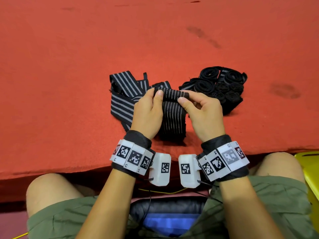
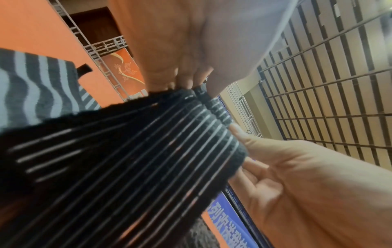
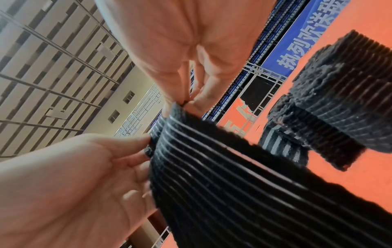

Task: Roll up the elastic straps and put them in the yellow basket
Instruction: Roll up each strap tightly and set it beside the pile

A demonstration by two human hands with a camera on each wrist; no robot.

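A black elastic strap (image 1: 172, 121) with thin pale stripes hangs from both hands above the red mat, its top edge turned over into a small tight roll (image 1: 170, 94). My left hand (image 1: 156, 94) pinches the roll's left end between thumb and fingers. My right hand (image 1: 183, 97) pinches the right end. In the left wrist view the left hand's fingertips (image 2: 184, 83) pinch the strap (image 2: 127, 159). The right wrist view has my right hand's fingertips (image 3: 186, 104) pinching the strap (image 3: 233, 176). The yellow basket (image 1: 309, 171) shows at the right edge, beside my knee.
A loose heap of wider-striped straps (image 1: 124, 94) lies on the red mat (image 1: 69, 66) to the left of my hands. Several rolled black straps (image 1: 219, 87) sit in a cluster to the right. My knees are at the mat's near edge.
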